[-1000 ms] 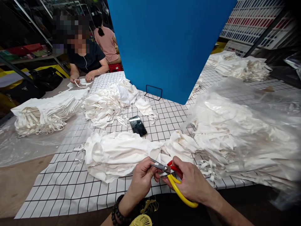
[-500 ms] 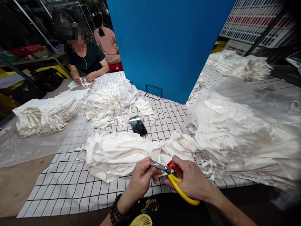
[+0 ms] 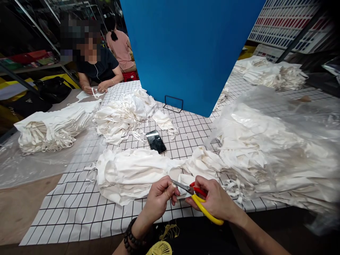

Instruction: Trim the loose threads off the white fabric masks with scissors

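My right hand [image 3: 215, 198] grips a pair of scissors [image 3: 190, 189] with one red and one yellow handle. The blades point left, and their tips reach the fingertips of my left hand [image 3: 160, 196]. That hand is closed in a pinch on the edge of a white fabric piece [image 3: 183, 180]; the exact bit between its fingers is mostly hidden. Just beyond both hands lies a heap of white fabric pieces [image 3: 132, 170], spread across the near side of the table.
A black phone [image 3: 156, 142] lies mid-table, before a tall blue board [image 3: 186, 53] with a wire stand [image 3: 173, 104]. Clear plastic covers a large white fabric pile [image 3: 278, 152] at right. More stacks [image 3: 55, 129] lie left. A co-worker [image 3: 97, 71] sits at the far left, handling white fabric.
The scissors' yellow handle has swung up slightly toward the red one, and the blades look closer together. My left hand stays nearly in place.
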The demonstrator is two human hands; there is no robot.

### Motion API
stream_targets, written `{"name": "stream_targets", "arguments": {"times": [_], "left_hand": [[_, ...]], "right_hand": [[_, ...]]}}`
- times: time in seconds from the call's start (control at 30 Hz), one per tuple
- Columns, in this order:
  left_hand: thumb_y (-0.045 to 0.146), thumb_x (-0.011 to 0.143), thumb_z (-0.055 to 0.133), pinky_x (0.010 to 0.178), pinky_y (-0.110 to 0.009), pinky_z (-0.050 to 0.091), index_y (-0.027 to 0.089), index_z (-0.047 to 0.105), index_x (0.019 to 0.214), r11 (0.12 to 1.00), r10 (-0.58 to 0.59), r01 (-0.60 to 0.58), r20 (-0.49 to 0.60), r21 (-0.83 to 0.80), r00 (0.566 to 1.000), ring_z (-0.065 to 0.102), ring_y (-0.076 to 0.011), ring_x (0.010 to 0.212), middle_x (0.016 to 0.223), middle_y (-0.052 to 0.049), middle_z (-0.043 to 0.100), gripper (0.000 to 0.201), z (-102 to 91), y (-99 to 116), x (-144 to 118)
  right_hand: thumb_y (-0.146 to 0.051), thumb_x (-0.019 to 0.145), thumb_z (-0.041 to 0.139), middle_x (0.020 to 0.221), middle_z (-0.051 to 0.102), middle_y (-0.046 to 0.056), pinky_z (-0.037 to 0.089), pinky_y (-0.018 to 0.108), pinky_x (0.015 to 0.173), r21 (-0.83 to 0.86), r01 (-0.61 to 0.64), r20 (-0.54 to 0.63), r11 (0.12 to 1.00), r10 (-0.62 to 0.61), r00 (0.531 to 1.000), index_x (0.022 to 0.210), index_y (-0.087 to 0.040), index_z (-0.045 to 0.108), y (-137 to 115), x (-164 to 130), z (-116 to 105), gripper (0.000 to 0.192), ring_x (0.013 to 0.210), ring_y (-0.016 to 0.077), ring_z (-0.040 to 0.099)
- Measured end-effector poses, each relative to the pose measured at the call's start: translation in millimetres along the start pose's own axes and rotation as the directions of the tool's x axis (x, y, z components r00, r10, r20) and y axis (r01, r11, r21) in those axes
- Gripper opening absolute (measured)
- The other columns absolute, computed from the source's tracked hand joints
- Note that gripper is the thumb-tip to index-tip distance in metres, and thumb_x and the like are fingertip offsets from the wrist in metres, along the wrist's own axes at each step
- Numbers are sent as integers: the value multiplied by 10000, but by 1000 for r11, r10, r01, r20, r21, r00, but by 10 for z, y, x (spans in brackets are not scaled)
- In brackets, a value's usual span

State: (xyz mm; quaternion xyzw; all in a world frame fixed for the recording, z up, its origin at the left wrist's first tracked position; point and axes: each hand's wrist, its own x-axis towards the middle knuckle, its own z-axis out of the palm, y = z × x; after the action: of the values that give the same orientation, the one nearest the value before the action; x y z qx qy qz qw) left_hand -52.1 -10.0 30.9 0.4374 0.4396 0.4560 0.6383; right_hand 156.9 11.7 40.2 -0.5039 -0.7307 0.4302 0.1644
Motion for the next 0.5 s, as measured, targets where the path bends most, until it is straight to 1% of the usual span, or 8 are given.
{"name": "stream_targets", "arguments": {"times": [0.1, 0.17, 0.23, 0.3, 0.37, 0.4, 0.47, 0.5], "left_hand": [[384, 864, 642, 525, -221, 448, 120, 646, 698, 997, 42, -43, -19, -62, 999, 540, -94, 540, 689, -2, 523, 313, -29, 20, 12], [380, 861, 648, 542, -227, 454, 128, 641, 704, 992, 76, -80, -51, -94, 996, 542, -99, 557, 696, -1, 532, 297, -86, 38, 14], [377, 846, 668, 550, -228, 453, 136, 626, 703, 989, 100, -112, -119, -97, 988, 535, -102, 565, 701, -6, 554, 283, -201, 70, 9], [385, 825, 689, 554, -229, 445, 143, 611, 708, 986, 134, -152, -223, -64, 966, 527, -104, 575, 735, -20, 587, 279, -385, 113, 0], [403, 829, 676, 574, -238, 442, 147, 611, 741, 985, 170, -168, -311, 33, 935, 508, -104, 576, 767, -31, 608, 278, -615, 156, -13], [413, 844, 650, 593, -249, 445, 150, 621, 774, 983, 172, -140, -337, 117, 926, 501, -108, 575, 762, -30, 609, 274, -729, 175, -23], [429, 868, 594, 643, -285, 464, 156, 649, 839, 934, 152, -7, -380, 358, 913, 531, -138, 619, 792, -42, 618, 280, -907, 206, -55], [433, 866, 579, 682, -315, 478, 159, 664, 859, 864, 164, 73, -414, 499, 896, 571, -174, 699, 859, -63, 626, 286, -954, 220, -80]], "right_hand": [[-441, 742, 723, 626, 450, -78, 325, 222, 517, 235, -36, -6, 971, 39, 999, 759, -229, 401, 136, 20, 10, 386, 557, 102, 385], [-418, 758, 725, 691, 524, -61, 391, 235, 564, 359, -66, -56, 931, 92, 994, 803, -230, 414, 256, 49, 2, 366, 604, 114, 462], [-417, 766, 728, 792, 617, -22, 446, 265, 628, 450, -79, -124, 889, 150, 981, 834, -231, 420, 375, 82, -14, 366, 674, 138, 543], [-428, 771, 725, 903, 674, 24, 473, 294, 667, 500, -84, -179, 862, 198, 964, 862, -234, 423, 468, 107, -29, 371, 729, 160, 593], [-433, 777, 718, 974, 695, 60, 491, 313, 682, 509, -99, -191, 855, 224, 956, 878, -234, 431, 517, 116, -33, 364, 756, 176, 624], [-429, 780, 716, 1004, 698, 75, 500, 323, 698, 504, -108, -183, 857, 228, 957, 884, -232, 438, 524, 114, -28, 356, 779, 185, 637], [-415, 769, 728, 1055, 694, 94, 511, 340, 747, 488, -107, -175, 867, 216, 961, 890, -228, 453, 514, 108, -4, 354, 848, 204, 655], [-408, 753, 741, 1080, 688, 101, 514, 345, 766, 475, -100, -179, 874, 208, 962, 893, -227, 460, 504, 108, 13, 364, 881, 213, 657]]}}
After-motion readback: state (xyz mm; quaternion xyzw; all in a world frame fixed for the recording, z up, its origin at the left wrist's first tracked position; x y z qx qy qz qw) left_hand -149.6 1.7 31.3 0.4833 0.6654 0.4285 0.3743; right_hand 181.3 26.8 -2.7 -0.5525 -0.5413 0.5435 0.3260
